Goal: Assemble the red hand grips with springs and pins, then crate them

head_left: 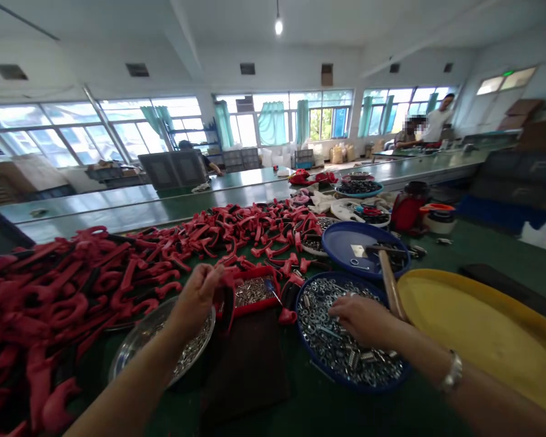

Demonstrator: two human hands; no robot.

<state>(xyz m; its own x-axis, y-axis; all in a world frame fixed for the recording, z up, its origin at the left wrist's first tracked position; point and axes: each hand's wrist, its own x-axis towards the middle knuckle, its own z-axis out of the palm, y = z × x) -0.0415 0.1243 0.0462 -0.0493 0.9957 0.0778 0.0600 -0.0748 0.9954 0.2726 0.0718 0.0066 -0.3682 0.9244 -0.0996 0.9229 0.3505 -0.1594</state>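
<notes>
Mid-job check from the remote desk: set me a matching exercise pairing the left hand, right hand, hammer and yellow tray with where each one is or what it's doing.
Column 1:
1. left hand
2. right hand
3. wooden-handled hammer
4. yellow tray

Column 2:
A. head lying in a blue tray
B. right of a second blue tray
C. pinching a red part
D. over washers

Pairs: 1-C; 2-D; 3-A; 4-B

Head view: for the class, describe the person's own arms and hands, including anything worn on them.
The left forearm and right forearm are bare, with no sleeves in view. The left hand and right hand wear no gloves. A silver metal bracelet circles the right wrist; the left wrist shows nothing worn.
</notes>
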